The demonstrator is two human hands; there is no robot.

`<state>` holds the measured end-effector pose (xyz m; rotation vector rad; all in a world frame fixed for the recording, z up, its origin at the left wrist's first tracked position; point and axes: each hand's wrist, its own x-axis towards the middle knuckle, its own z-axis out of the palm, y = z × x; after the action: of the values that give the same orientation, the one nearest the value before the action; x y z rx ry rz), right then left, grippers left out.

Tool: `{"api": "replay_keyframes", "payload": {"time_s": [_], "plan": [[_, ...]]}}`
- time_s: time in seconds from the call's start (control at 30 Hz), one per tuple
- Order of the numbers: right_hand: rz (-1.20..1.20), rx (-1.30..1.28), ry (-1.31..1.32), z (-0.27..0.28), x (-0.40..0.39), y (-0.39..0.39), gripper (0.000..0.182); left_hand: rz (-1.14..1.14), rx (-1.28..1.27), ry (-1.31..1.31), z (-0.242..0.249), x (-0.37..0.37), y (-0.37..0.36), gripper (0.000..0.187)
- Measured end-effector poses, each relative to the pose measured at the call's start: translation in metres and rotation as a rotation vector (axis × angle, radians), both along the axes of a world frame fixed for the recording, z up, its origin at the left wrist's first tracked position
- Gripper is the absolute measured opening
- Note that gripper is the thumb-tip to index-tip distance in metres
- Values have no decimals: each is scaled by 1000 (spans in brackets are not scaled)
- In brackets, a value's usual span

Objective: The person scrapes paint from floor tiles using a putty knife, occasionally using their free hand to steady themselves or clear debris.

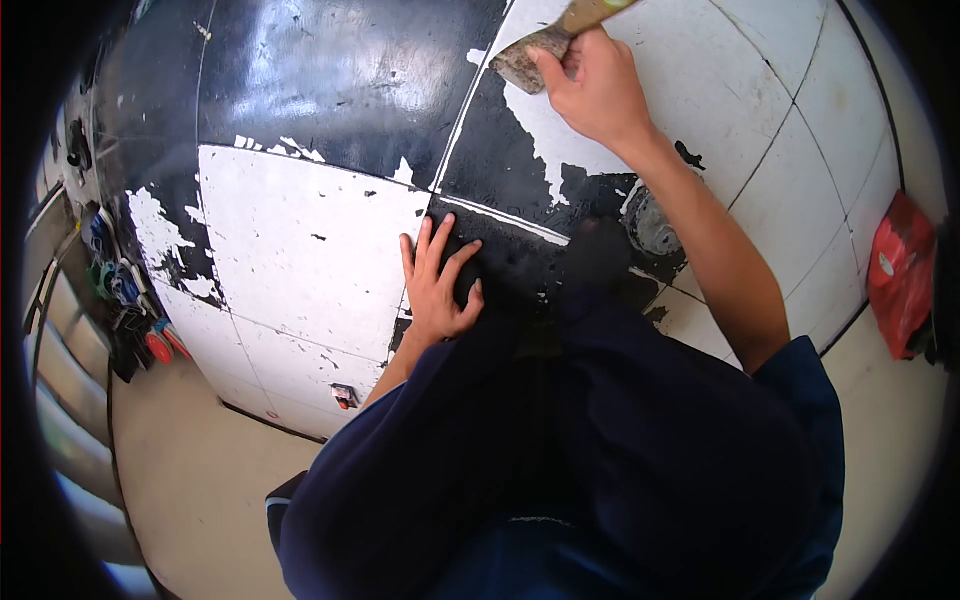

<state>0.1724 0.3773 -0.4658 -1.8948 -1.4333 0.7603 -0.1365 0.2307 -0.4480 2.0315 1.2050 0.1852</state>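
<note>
My right hand is closed on a scraper, with fingers and thumb near the base of its stained metal blade. The blade's edge rests at a pale seam of the tiled floor, beside a ragged patch of black coating. My left hand lies flat with fingers spread, its tips at the border between a white tile and the dark area. White shows through where the black layer is broken away. My knees and dark clothing hide the floor below.
A round greyish, see-through-looking thing sits by my right forearm. Close to the lower tile edge is a small red and black object. A red bag lies at the far right. Mixed items, some blue and red, are heaped at left.
</note>
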Motion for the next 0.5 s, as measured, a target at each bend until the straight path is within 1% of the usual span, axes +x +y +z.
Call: {"api": "replay_keyframes", "payload": {"time_s": [0.03,0.07,0.17,0.2,0.3,0.33,0.43,0.47,0.5], "plan": [[40,44,1,3,2,5,31,-5,2,-2,-1,1,2,51],[-41,-54,-69,8,9,13,30,-7,4,-1,-1,1,2,51],[-140,201,345,-31,21,14,29,-1,-5,0,1,0,-1,51],[39,-32,234,-21,18,9,27,-2,-3,-3,1,0,0,51],[92,50,97,-9,-1,12,26,-1,2,6,0,1,0,51],[22,-25,50,14,1,25,21,-3,5,2,0,2,1,51],[-200,-55,167,15,6,25,24,1,3,4,1,0,-1,51],[-108,-60,222,13,-1,18,23,0,2,5,1,0,-1,51],[-41,-7,198,13,-5,16,23,-3,6,0,0,0,0,51]]}}
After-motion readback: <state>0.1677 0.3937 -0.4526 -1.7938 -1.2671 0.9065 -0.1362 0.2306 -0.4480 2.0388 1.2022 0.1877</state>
